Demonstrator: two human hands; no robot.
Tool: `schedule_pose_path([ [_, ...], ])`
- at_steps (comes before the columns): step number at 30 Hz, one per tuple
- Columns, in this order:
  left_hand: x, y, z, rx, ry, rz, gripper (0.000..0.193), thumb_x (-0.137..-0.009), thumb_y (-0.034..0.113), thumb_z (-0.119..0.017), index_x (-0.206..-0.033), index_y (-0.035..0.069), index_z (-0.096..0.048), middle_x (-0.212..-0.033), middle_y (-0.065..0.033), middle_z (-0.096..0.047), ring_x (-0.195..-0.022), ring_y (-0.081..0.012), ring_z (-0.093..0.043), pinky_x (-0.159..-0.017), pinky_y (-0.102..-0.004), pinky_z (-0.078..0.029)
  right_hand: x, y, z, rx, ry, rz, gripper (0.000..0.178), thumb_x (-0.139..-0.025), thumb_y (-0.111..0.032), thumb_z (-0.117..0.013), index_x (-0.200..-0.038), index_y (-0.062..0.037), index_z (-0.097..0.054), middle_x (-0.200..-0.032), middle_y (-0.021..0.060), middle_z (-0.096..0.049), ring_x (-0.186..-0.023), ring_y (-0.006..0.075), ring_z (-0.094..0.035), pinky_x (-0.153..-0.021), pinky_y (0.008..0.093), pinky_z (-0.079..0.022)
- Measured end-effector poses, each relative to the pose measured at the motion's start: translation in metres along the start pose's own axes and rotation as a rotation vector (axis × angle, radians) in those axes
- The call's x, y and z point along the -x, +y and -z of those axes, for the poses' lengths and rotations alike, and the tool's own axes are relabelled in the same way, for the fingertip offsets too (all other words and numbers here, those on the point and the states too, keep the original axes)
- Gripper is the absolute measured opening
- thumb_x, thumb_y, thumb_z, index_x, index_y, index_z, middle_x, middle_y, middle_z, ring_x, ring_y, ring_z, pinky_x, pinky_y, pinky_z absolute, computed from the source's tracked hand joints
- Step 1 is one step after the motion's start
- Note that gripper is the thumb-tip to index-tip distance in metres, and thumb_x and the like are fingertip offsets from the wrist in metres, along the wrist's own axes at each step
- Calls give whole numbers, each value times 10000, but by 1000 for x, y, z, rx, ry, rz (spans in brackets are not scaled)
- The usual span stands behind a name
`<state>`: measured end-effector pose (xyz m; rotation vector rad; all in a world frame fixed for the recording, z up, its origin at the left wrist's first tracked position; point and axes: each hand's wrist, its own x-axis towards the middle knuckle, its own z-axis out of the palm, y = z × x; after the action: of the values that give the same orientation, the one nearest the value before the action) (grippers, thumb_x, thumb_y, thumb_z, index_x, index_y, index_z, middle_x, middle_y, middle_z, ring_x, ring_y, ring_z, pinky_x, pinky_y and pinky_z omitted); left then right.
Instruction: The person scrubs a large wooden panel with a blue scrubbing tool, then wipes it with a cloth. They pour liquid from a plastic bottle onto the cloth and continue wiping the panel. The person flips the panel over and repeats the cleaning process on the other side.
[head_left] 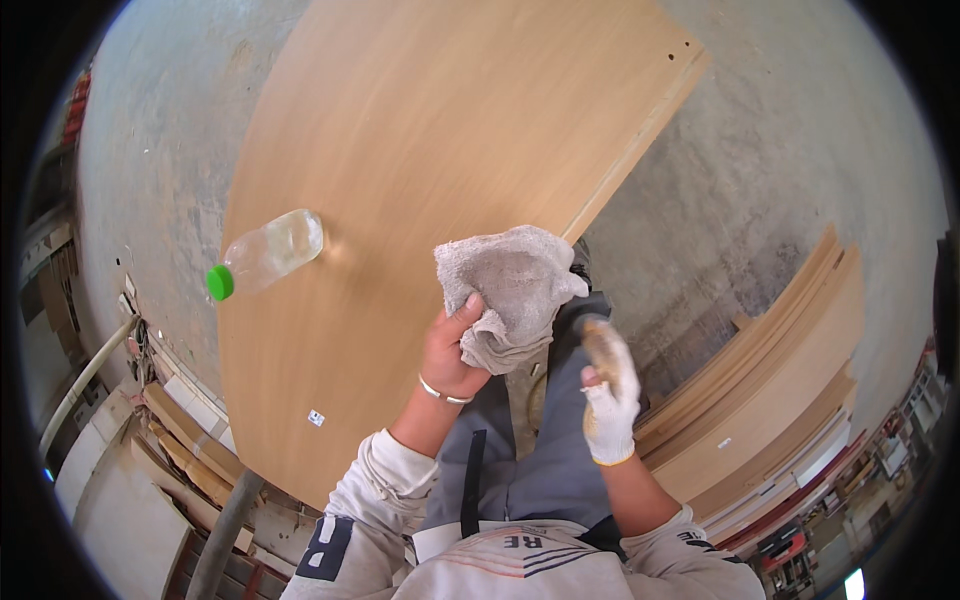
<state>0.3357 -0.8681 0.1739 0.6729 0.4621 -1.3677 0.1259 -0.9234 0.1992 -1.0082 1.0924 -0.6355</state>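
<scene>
Left hand (452, 352) is pinching rag (508, 290) closed | soft, light, gripping anywhere | gloved right hand (608, 395) is curling, grip unclear | bottle (266, 253) is lying far-left on board (420, 150)

A single head-worn fisheye view looks steeply down, close over the person's own chest and forearms, onto a wooden board (400, 180) and concrete floor (780, 150).

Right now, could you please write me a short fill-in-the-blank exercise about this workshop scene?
1. The left hand grips a crumpled grey ____.
2. The clear plastic bottle lying on the large light-brown wooden panel has a ____ cap.
3. The right hand wears a white ____.
4. More wooden boards are stacked on the person's ____ side.

Missing words: cloth; green; glove; right
</scene>
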Motion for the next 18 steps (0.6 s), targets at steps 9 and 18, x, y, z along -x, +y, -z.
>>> schedule_pose_path([
  [9, 20, -34, -17, 114, 39, 87, 528, -1012, 172, -618, -1475, 6, -427, -1423, -142, -574, -1286, -296, -586, -1099, -476, -468, -18, 37, -34, -984, -223, -658, 1036, -778, -523, -854, -1544, -50, -342, -1500, 132, -489, -1346, 323, -512, -1139, 481, -424],
  [18, 39, -7, -4, -989, 165, -126, 517, -971, -26, -529, -1480, -13, -442, -1464, -172, -556, -1332, -303, -556, -1113, -461, -440, -66, 16, -16, -1049, 61, -600, 577, -918, -128, -660, -1454, -53, -459, -1373, 173, -579, -1248, 370, -586, -1048, 527, -499],
])
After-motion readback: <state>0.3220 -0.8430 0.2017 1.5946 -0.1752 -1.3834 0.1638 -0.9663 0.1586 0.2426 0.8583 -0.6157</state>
